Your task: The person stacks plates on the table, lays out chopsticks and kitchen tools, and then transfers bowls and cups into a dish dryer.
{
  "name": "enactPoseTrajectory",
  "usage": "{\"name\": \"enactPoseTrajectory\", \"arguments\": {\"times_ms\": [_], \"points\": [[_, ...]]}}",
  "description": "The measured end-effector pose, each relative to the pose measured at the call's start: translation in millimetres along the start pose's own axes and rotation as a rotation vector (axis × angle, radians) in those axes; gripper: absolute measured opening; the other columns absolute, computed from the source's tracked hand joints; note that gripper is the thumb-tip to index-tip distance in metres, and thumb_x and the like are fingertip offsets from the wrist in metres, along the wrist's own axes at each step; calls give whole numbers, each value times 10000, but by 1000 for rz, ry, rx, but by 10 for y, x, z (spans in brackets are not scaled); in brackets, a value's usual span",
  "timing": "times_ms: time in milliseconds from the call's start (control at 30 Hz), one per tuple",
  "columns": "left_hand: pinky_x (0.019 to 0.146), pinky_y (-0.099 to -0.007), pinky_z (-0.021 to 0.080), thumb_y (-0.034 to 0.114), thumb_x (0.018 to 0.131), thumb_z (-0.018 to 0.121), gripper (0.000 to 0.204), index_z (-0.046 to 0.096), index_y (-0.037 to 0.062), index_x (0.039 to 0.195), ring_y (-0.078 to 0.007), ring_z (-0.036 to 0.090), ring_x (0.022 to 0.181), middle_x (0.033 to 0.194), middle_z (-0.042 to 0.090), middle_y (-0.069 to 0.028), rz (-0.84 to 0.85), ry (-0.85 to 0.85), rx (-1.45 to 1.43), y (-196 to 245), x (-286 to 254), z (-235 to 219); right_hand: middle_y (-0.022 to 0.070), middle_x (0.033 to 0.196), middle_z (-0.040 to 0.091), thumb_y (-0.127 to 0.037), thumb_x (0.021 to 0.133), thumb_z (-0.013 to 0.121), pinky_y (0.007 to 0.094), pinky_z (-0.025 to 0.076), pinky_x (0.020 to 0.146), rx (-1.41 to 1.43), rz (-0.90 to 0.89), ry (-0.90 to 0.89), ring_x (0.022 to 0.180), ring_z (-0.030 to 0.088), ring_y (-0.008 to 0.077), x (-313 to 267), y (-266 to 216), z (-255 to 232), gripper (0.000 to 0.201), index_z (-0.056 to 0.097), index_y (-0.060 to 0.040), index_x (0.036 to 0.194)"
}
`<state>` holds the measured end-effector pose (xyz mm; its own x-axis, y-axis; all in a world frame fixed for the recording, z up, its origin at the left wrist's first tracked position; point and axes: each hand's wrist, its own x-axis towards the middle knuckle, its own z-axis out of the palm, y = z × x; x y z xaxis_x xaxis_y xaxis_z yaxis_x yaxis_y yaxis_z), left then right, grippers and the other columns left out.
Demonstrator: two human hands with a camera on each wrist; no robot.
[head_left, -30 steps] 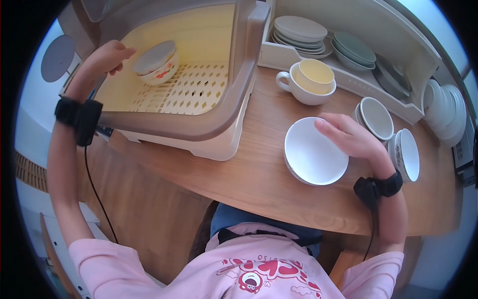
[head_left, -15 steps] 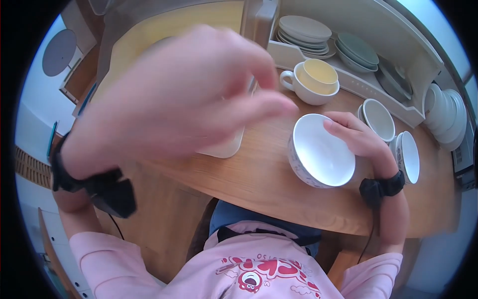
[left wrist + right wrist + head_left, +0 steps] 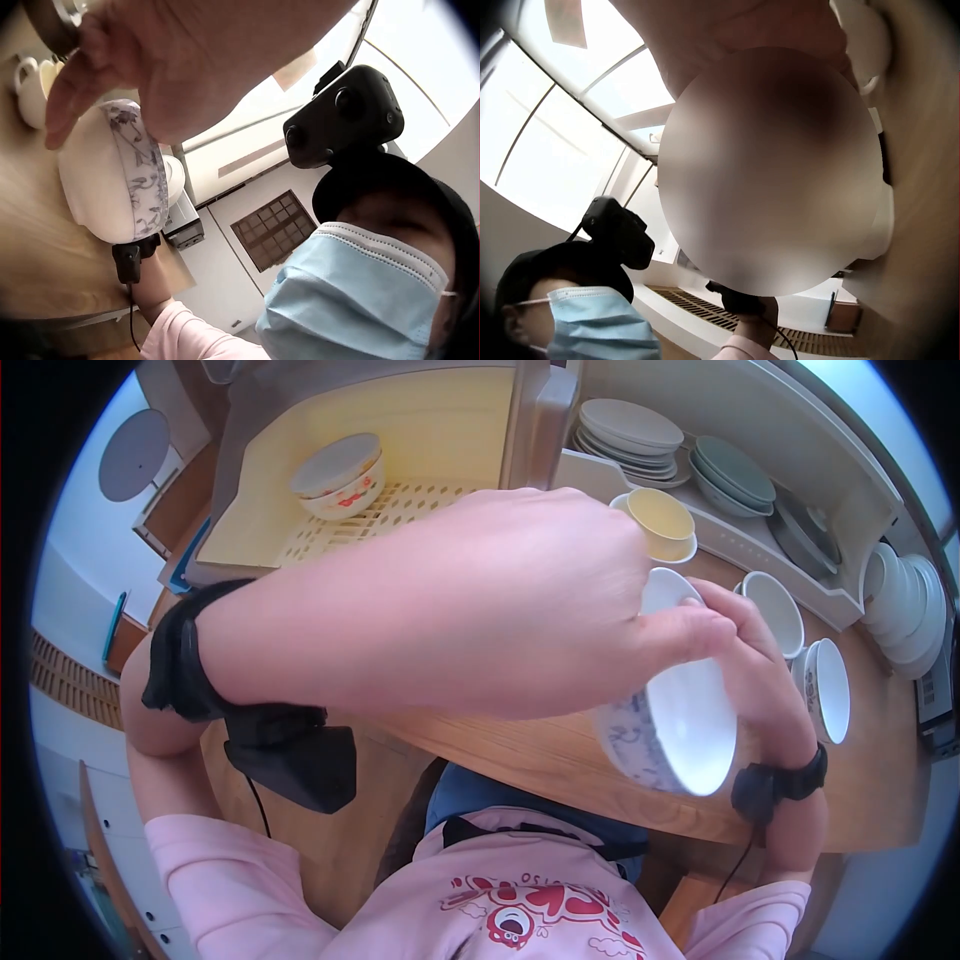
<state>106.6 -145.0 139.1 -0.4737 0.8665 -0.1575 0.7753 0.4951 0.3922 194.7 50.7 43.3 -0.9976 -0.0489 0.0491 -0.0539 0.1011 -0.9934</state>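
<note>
A white bowl [image 3: 690, 735] with a blue-grey floral outside is tipped on its side above the table. My right hand [image 3: 765, 670] grips it by the rim at its right, thumb inside. Across it from the left comes my left hand [image 3: 560, 600], its thumb over the rim and the other fingers hidden in the head view. In the left wrist view, the left fingers [image 3: 67, 105] curl over the outside of the bowl [image 3: 112, 172]. The bowl's inside [image 3: 765, 180], blurred, fills the middle of the right wrist view.
A yellow drying rack [image 3: 430, 495] at the left holds lidded-looking stacked bowls [image 3: 345, 485]. Behind are stacked plates [image 3: 630, 430], green dishes [image 3: 735, 470] and a yellow cup [image 3: 660, 520]. More bowls [image 3: 775, 615] stand at right on the wooden table [image 3: 500, 745].
My left hand has moved from the rack across to the bowl, passing close to the head camera. The right hand has lifted the bowl and tipped it to the side.
</note>
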Motion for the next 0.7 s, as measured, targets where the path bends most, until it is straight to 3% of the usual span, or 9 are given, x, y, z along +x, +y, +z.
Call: {"name": "enactPoseTrajectory", "arguments": {"times_ms": [67,233,400,467,500,533,600,667,700], "points": [[511,-388,395,415,919,504,492,590,-50,779,-279,505,518,567,516,-158,-3,-31,-18,-1,15,-30,-8,892,620,-275,1002,464,202,443,664,-103,-67,22,807,557,36,-7,-13,43,347,577,23,1139],[554,-407,431,113,779,433,242,583,-74,816,-307,539,573,636,546,-195,-105,-227,161,-13,58,-106,-9,854,607,-261,1005,443,192,421,669,-131,-84,88,786,536,37,-69,-73,154,337,581,26,1116],[608,-350,472,82,800,440,265,604,-73,939,-219,607,660,694,604,-153,-95,-108,-6,-73,-94,-239,-4,857,605,-361,1023,364,197,416,664,-49,-160,245,771,526,39,-89,-129,200,455,578,25,1130],[621,-336,482,74,806,442,277,610,-72,970,-197,624,681,709,619,-143,-90,-87,-46,-218,-161,-305,9,874,611,-438,1025,297,197,425,664,169,-20,356,753,534,43,-111,-245,294,545,579,18,1120],[652,-307,495,83,828,461,294,604,-55,1044,-157,627,711,779,641,-110,46,-2,-82,-392,-194,-380,36,877,621,-457,1023,280,202,446,645,67,-41,228,723,564,63,-119,-106,69,557,578,8,1100],[684,-279,507,93,850,480,322,598,-37,1119,-117,630,741,849,664,-78,182,82,-118,-503,-226,-463,36,877,621,-457,1023,280,202,446,645,73,-40,233,723,564,63,-100,-105,61,557,578,8,1100],[676,-269,503,114,846,494,333,595,-35,1127,-112,626,745,861,660,-76,125,107,-137,-548,-258,-435,48,844,623,-441,1025,290,204,454,603,-29,-164,44,677,581,79,-57,-102,46,534,582,4,1071],[661,-251,494,156,840,521,362,590,-31,1142,-102,618,754,885,652,-71,10,171,-180,-546,-431,-351,52,812,627,-398,1026,336,202,452,572,-7,-77,68,656,589,84,-9,-68,46,477,602,-3,1051],[654,-241,489,177,836,534,378,587,-29,1149,-97,614,758,898,648,-68,-48,205,-202,-811,-485,-557,46,800,627,-381,1025,355,200,451,566,-18,-95,56,649,590,81,8,-46,40,454,608,-4,1042]]}}
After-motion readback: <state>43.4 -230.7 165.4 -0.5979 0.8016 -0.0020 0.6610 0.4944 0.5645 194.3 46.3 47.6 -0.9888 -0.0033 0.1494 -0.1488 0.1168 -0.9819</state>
